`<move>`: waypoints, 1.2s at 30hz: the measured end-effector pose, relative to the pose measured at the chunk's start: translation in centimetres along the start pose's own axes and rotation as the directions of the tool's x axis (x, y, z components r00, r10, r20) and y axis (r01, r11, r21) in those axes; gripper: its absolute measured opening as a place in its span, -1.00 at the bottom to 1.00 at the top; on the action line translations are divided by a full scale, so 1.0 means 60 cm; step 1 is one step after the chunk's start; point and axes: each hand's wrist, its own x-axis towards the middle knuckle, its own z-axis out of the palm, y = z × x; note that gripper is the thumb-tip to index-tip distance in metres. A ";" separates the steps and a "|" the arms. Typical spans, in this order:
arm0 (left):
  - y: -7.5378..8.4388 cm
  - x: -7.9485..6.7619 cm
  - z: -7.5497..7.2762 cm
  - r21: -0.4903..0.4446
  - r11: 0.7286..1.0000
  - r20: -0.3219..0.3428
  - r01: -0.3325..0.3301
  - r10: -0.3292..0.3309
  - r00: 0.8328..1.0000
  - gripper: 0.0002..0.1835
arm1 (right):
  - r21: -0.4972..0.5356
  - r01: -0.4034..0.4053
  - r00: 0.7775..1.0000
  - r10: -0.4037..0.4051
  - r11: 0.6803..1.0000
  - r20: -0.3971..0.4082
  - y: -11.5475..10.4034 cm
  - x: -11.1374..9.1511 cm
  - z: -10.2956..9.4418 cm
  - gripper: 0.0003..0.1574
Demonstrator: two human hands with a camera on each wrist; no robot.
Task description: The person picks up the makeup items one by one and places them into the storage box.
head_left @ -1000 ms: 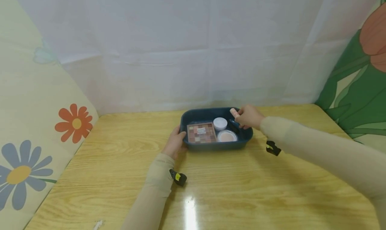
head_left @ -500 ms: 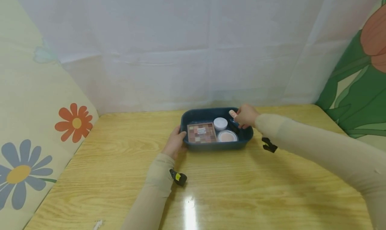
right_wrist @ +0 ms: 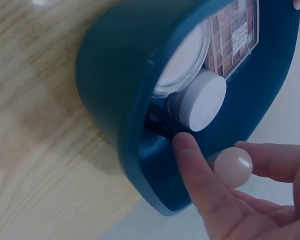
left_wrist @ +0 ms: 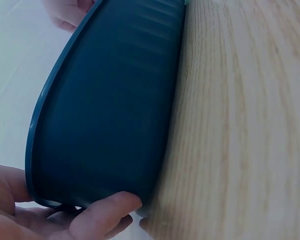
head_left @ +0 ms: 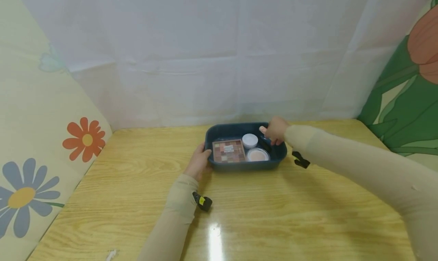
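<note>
A dark blue tray (head_left: 244,166) stands on the table. My left hand (head_left: 197,163) grips its left end, the thumb over the rim and the fingers against the outer wall. Over the tray's right end, my right hand (head_left: 278,129) pinches a small pale pink tube (right_wrist: 233,167) with a rounded tip. Inside lie an eyeshadow palette (head_left: 227,151), a white-lidded jar (head_left: 249,140) and a round clear-rimmed powder compact (head_left: 257,154). Beside the jar, a slim black item (right_wrist: 165,122) lies partly hidden by the tray wall and my finger.
The wood-grain table (head_left: 260,211) extends in front of the tray and to both sides. A white cloth (head_left: 178,56) hangs behind it. Flower-printed sheets (head_left: 37,139) flank the table. A small whitish mark (head_left: 111,255) shows near the front left.
My right hand has moved slightly left and farther over the tray with the pink tube. The left hand and the tray stay in place.
</note>
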 end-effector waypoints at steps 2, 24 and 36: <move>0.001 -0.001 0.000 -0.001 1.000 0.000 0.004 -0.004 1.000 -0.49 | -0.007 -0.004 1.000 0.004 1.000 0.009 -0.001 0.003 -0.002 -0.82; -0.002 0.001 -0.001 0.001 1.000 0.002 -0.009 0.009 1.000 -0.50 | -0.124 -0.078 0.988 0.094 0.989 0.123 -0.024 0.037 -0.010 -0.52; -0.001 0.002 -0.003 0.026 1.000 0.012 -0.007 0.006 1.000 -0.50 | -0.124 -0.155 0.976 0.171 0.980 0.131 -0.033 0.041 -0.002 -0.64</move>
